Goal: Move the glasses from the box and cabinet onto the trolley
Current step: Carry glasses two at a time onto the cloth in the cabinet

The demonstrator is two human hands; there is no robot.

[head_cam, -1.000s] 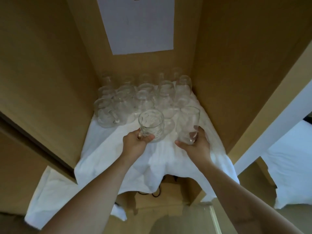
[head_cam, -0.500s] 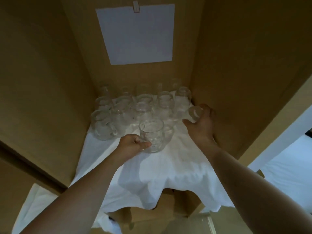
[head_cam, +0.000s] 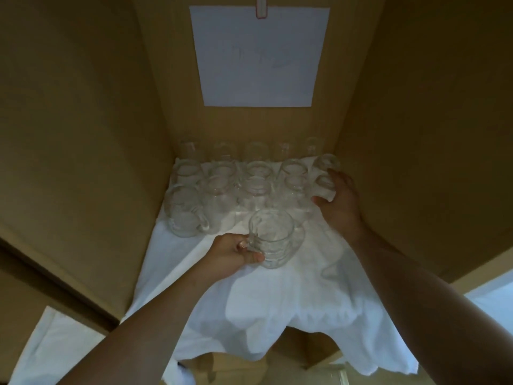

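Note:
Several clear glasses and mugs (head_cam: 222,187) stand in rows on a white cloth (head_cam: 291,301) on a cabinet shelf. My left hand (head_cam: 233,254) grips the handle of a clear glass mug (head_cam: 273,240) at the front of the group. My right hand (head_cam: 340,201) reaches to the right side of the shelf and wraps around a tall glass (head_cam: 326,184) that stands in front of another glass (head_cam: 327,162). The trolley is out of view.
Brown cabinet walls (head_cam: 83,134) close in on the left, back and right. A white paper sheet (head_cam: 258,56) is clipped to the back wall. The cloth hangs over the shelf's front edge. Another white cloth (head_cam: 50,348) lies lower left.
My right hand carried its tall glass from the shelf front back to the right rear beside the wall. My left hand stays on the mug's handle. The camera tilted up.

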